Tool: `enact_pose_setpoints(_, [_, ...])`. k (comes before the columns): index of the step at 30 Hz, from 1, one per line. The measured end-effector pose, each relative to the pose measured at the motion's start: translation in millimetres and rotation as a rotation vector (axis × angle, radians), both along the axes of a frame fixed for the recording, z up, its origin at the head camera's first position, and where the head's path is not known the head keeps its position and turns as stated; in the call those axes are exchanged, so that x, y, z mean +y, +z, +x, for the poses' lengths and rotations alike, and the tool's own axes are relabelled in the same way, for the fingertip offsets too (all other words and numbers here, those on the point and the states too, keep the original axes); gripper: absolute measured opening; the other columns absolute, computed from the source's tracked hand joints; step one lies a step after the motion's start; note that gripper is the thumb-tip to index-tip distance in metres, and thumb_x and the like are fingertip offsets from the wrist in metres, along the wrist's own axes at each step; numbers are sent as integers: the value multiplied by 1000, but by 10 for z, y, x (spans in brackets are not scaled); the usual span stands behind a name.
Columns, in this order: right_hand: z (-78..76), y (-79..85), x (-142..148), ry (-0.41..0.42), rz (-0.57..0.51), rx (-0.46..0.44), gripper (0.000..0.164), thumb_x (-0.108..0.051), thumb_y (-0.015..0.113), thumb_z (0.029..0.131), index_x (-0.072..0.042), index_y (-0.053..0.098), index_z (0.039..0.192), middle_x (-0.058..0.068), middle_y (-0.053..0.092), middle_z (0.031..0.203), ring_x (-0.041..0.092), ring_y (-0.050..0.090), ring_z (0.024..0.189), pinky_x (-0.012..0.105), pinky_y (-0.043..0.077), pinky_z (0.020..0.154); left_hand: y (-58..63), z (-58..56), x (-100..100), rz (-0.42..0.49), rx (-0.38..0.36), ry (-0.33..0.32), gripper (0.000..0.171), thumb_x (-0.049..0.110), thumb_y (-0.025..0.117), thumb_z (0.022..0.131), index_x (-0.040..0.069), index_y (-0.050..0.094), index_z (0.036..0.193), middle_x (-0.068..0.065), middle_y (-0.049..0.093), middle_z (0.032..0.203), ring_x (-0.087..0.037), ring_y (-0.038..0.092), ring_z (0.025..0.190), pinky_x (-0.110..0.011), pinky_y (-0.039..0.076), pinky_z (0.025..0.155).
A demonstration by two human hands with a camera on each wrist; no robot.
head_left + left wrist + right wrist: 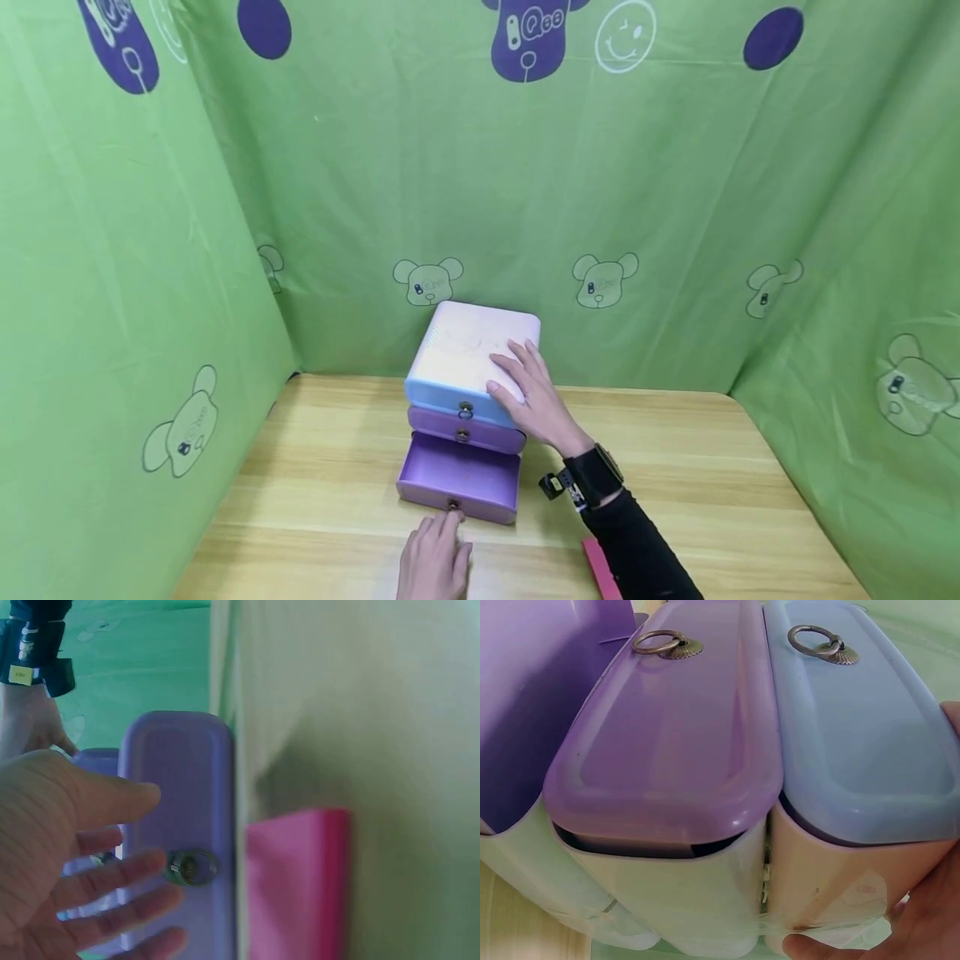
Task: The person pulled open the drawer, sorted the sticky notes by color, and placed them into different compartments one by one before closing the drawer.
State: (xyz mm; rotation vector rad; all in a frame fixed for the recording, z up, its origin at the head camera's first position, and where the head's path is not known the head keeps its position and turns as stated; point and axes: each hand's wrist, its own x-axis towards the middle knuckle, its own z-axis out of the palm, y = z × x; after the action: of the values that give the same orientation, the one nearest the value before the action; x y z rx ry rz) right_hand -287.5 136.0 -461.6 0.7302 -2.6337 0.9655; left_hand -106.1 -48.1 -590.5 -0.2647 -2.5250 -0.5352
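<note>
A small three-drawer cabinet (474,346) stands against the back curtain. It has a pale top, a blue upper drawer (442,394) and a purple middle drawer (682,720). Its purple bottom drawer (461,471) is pulled out, and the inside floor shows. My right hand (534,396) rests on the right part of the cabinet's top with fingers spread. Just in front of the bottom drawer is my left hand (435,558), its fingertips at the drawer front beside the metal ring pull (191,868). In the left wrist view those fingers are extended and not curled round the ring.
A pink, flat-sided object (602,569) lies on the wooden table (330,492) near its front, beside the right forearm. Green printed curtains (510,183) enclose the table at the back and both sides. A small camera (553,485) sits on the right wrist.
</note>
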Motion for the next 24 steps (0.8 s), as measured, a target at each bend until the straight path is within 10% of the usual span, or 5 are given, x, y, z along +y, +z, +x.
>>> enact_pose_setpoints(12, [13,14,6,4,-2,-8,56,-50,52,102,-25,47,152,7,22,171,31,3,161,70,13,124,-193,96,-142,-123,-282,-134,54,51,79,76,14,70,115,-9,71,124,-29,65,113,-47,56,90])
enact_pose_setpoints(24, [17,6,1,5,-9,2,55,-48,53,102,-24,48,151,8,23,170,33,3,161,70,12,124,-217,163,-165,-42,-466,-34,52,45,80,75,14,65,114,-16,61,135,-41,54,123,-73,44,95])
